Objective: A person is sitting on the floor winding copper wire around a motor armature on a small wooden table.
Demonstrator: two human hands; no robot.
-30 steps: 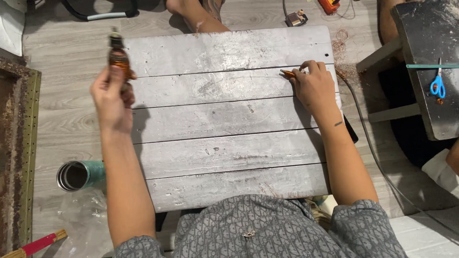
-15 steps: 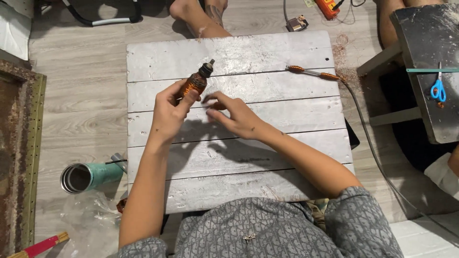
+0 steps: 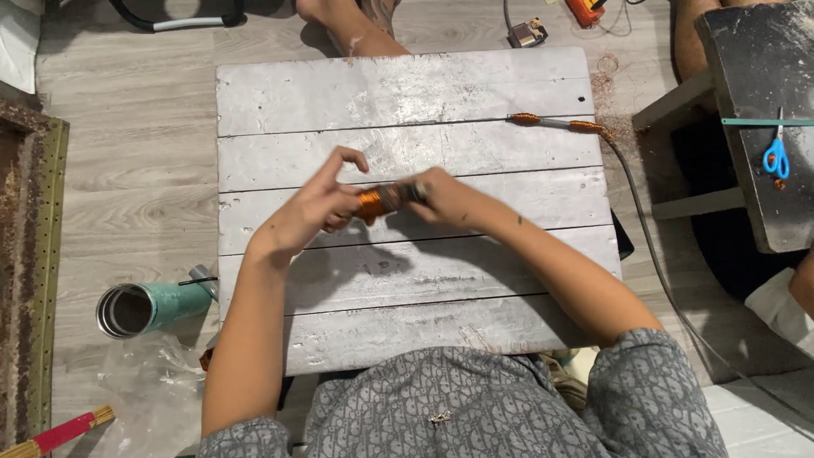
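Observation:
Both hands meet over the middle of a grey plank board. My left hand and my right hand hold a small spool wound with copper-coloured wire between them, lying sideways just above the planks. The left fingers grip its orange wound end, the right fingers close on its darker end. A thin rod with copper wire coiled at both ends lies on the board's far right, apart from both hands.
A teal metal cup lies on the wooden floor at the left, beside crumpled clear plastic. Blue-handled scissors rest on a dark bench at the right. Another person's bare foot is beyond the board. A grey cable runs along the right.
My left hand brought the spool from the board's far left to its middle and turned it sideways. My right hand left the wire-wrapped rod at the right and took the spool's other end.

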